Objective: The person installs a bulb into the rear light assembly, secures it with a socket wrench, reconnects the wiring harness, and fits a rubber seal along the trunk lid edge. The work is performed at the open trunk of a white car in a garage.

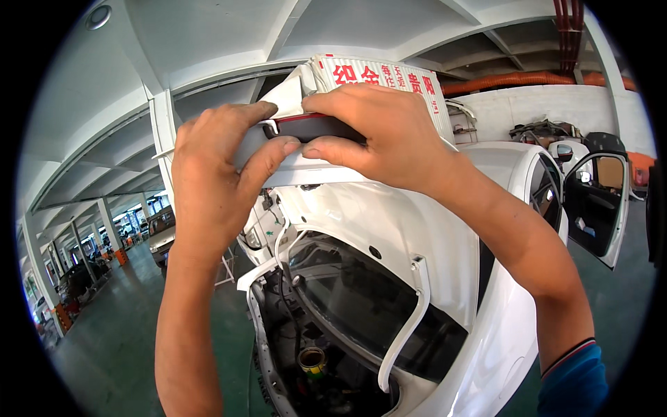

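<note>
Both my hands are raised in front of me at the upper middle. My left hand (215,153) and my right hand (379,132) grip a dark grey piece with a thin red edge (306,128), index fingers above and thumbs below. Its exact kind I cannot make out, since my hands cover its ends. A creased white sheet (288,96) stands up behind my fingertips. Just below my hands is the edge of the raised white hood (333,176) of a car. Beneath it lie the dark windshield (347,274) and a curved white hood hinge (405,333).
The engine bay, with a yellow-rimmed round container (313,360), is below. An open car door (601,208) juts out at the right. Farther off stand a white box body with red lettering (379,76), a parked pickup (162,233) and a white pillar (165,139). The floor (132,333) is green.
</note>
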The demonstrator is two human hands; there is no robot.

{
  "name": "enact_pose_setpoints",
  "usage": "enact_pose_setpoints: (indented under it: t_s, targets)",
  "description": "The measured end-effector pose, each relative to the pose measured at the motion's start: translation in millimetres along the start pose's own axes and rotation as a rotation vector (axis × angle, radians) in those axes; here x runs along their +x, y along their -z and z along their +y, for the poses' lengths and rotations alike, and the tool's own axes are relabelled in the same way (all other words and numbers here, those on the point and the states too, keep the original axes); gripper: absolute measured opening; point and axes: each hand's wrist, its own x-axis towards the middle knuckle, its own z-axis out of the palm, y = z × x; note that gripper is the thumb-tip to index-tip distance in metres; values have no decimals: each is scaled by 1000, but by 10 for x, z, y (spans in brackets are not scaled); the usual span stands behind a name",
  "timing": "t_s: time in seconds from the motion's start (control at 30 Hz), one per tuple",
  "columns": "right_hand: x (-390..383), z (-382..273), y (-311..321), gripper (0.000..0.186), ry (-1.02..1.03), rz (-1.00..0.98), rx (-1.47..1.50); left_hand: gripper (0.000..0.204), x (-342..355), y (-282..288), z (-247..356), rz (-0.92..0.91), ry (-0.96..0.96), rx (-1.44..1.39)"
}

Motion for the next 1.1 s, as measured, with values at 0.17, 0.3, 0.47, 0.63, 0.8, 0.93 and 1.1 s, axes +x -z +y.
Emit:
enact_pose_setpoints:
  t_s: [0.17,0.3,0.47,0.63,0.8,0.93,1.1]
  targets:
    - [-64,-31,-8,50,40,83,17,44,-249,21,46,230,21,-40]
    - [-122,-41,61,53,65,78,-47,39,-477,-18,242,385,165,-302]
    - [-105,-76,160,50,108,103,-133,33,-489,-170,474,350,717,-784]
    - [-58,-125,206,46,188,77,-233,30,-297,-241,577,363,835,-920]
    - [-43,-197,179,42,150,68,-287,31,-118,-200,602,347,920,-961]
    - [-52,-245,158,39,150,88,-299,31,-47,-154,612,329,1008,-1015]
    - [-77,-283,172,44,117,65,-247,33,-54,-111,634,234,1116,-1008]
